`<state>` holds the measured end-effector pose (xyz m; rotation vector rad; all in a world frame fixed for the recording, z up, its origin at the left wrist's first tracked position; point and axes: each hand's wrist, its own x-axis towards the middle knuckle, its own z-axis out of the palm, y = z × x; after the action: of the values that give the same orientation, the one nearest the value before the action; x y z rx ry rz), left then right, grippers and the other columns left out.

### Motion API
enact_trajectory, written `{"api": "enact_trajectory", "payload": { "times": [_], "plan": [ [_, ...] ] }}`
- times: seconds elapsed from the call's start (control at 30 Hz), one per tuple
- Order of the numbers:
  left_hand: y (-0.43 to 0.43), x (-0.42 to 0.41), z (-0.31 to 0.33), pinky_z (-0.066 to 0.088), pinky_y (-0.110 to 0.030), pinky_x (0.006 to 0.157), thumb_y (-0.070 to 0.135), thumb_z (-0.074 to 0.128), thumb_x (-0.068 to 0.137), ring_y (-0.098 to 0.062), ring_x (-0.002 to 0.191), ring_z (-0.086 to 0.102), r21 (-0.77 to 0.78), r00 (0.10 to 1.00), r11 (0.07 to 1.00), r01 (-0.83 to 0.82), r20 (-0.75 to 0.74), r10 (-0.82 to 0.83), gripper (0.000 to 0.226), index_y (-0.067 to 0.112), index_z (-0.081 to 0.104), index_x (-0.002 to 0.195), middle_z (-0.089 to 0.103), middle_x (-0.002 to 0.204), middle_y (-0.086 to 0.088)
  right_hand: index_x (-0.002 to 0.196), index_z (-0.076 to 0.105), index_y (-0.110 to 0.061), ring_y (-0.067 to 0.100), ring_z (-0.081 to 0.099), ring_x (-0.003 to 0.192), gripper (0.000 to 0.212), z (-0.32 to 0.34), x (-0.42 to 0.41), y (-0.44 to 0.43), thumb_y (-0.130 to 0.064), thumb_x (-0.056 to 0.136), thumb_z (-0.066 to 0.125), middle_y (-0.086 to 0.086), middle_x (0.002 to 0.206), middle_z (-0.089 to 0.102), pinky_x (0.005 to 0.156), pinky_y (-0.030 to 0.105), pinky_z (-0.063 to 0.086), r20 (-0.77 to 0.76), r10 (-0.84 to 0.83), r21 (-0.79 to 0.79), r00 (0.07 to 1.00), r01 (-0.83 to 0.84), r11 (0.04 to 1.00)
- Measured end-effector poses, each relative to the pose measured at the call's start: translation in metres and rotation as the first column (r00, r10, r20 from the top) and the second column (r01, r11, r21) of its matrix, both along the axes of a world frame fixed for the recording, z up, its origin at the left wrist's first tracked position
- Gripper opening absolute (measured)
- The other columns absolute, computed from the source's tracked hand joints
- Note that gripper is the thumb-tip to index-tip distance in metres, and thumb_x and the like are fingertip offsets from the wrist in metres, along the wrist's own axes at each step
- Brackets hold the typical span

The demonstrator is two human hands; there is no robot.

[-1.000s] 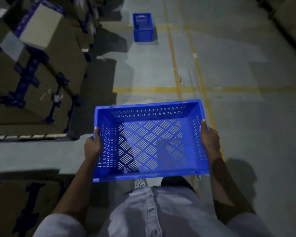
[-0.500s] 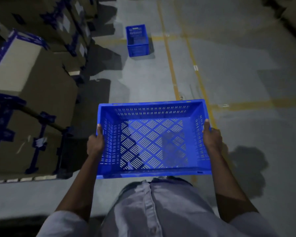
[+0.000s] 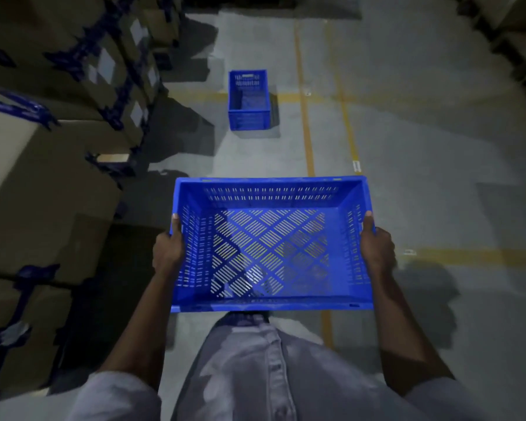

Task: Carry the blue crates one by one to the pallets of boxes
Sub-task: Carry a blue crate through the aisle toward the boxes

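I hold an empty blue slotted crate [image 3: 271, 189] level in front of my waist, above the floor. My left hand [image 3: 168, 250] grips its left wall, thumb over the rim. My right hand [image 3: 376, 247] grips its right wall the same way. A second blue crate [image 3: 249, 117] stands on the concrete floor farther ahead, next to the stacked cardboard boxes [image 3: 43, 183] on the left, which carry blue tape and stand on pallets.
Yellow floor lines [image 3: 305, 123] run ahead along the aisle and cross it [image 3: 480, 256] to my right. More boxes [image 3: 523, 31] line the far right edge. Grey floor lies between the two rows.
The view has advanced along the aisle: the floor crate is nearer, and the left-hand boxes have slid back past me. My grip on the carried crate is unchanged.
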<state>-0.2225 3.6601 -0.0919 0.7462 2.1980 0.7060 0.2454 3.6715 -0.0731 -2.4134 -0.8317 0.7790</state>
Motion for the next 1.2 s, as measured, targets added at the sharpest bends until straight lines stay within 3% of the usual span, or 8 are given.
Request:
{"api": "enact_trajectory", "payload": {
  "times": [0.1,0.2,0.33,0.5,0.63,0.8,0.97,1.2],
  "plan": [
    [0.087,0.004,0.004,0.049,-0.039,0.073,0.096,0.031,0.102,-0.02,0.075,0.061,0.014,1.0,1.0,0.004,0.013,-0.004,0.09,0.013,0.066,0.116,0.066,0.095,-0.006,0.126,0.073,-0.014,0.046,0.068,0.122,0.105,0.008,0.0,0.081,-0.099,0.092,0.021,0.024,0.131,0.072,0.106,0.054,0.051,0.001,-0.014,0.011,1.0,0.014,1.0],
    [0.181,0.0,0.01,0.061,-0.052,0.093,0.112,0.025,0.085,-0.037,0.096,0.073,-0.004,1.0,1.0,-0.024,0.02,0.024,0.119,0.01,0.072,0.125,0.075,0.113,-0.015,0.12,0.072,-0.014,0.046,0.068,0.12,0.097,0.023,0.002,0.162,-0.095,0.096,0.025,0.024,0.128,0.072,0.103,0.053,0.051,0.016,-0.041,0.051,0.999,0.04,0.998],
    [0.287,0.011,0.018,0.057,-0.055,0.101,0.111,0.025,0.087,-0.046,0.114,0.073,-0.002,1.0,1.0,0.003,-0.015,-0.003,0.124,0.006,0.072,0.133,0.073,0.131,-0.024,0.123,0.072,-0.015,0.048,0.067,0.122,0.092,0.04,0.013,0.258,-0.092,0.099,0.028,0.026,0.131,0.07,0.104,0.055,0.051,0.046,-0.054,0.057,0.997,0.051,0.997],
    [0.404,0.043,0.016,0.046,-0.046,0.085,0.094,0.029,0.103,-0.036,0.096,0.064,-0.022,0.997,0.998,0.051,-0.054,-0.052,0.102,0.004,0.073,0.125,0.068,0.112,-0.02,0.116,0.073,-0.018,0.046,0.069,0.117,0.098,0.029,0.042,0.386,-0.1,0.091,0.025,0.023,0.125,0.073,0.103,0.055,0.053,0.029,-0.069,0.022,0.997,0.068,0.997],
    [0.497,0.074,0.002,0.049,-0.046,0.085,0.101,0.026,0.098,-0.04,0.095,0.069,-0.022,0.999,1.0,0.009,-0.052,-0.011,0.109,0.005,0.075,0.113,0.073,0.112,-0.023,0.122,0.074,-0.02,0.045,0.07,0.12,0.105,0.015,0.078,0.499,-0.103,0.085,0.023,0.022,0.129,0.074,0.106,0.055,0.053,-0.011,-0.059,-0.001,0.998,0.059,0.998],
    [0.608,0.107,-0.011,0.053,-0.05,0.088,0.11,0.015,0.089,-0.039,0.092,0.071,-0.024,0.999,0.999,-0.028,-0.023,0.028,0.121,0.006,0.076,0.103,0.076,0.104,-0.023,0.115,0.074,-0.017,0.045,0.07,0.117,0.09,0.034,0.116,0.633,-0.093,0.098,0.029,0.023,0.125,0.074,0.1,0.051,0.052,0.026,0.028,0.039,0.999,-0.029,0.999],
    [0.692,0.134,0.012,0.047,-0.043,0.073,0.1,0.017,0.1,-0.031,0.074,0.067,0.018,0.99,0.994,-0.106,-0.086,0.107,0.108,0.007,0.074,0.1,0.068,0.083,-0.014,0.106,0.071,-0.017,0.043,0.072,0.113,0.094,0.049,0.129,0.774,-0.097,0.093,0.023,0.021,0.12,0.075,0.099,0.051,0.055,0.08,0.156,0.046,0.985,-0.16,0.986],
    [0.828,0.14,0.004,0.054,-0.047,0.084,0.099,0.029,0.1,-0.031,0.08,0.069,0.076,0.974,0.972,-0.224,-0.016,0.226,0.102,0.009,0.077,0.109,0.072,0.093,-0.011,0.109,0.072,-0.018,0.045,0.072,0.11,0.102,0.032,0.122,0.963,-0.103,0.088,0.018,0.02,0.116,0.075,0.1,0.054,0.056,0.097,0.258,0.066,0.961,-0.265,0.962]
  ]
}}
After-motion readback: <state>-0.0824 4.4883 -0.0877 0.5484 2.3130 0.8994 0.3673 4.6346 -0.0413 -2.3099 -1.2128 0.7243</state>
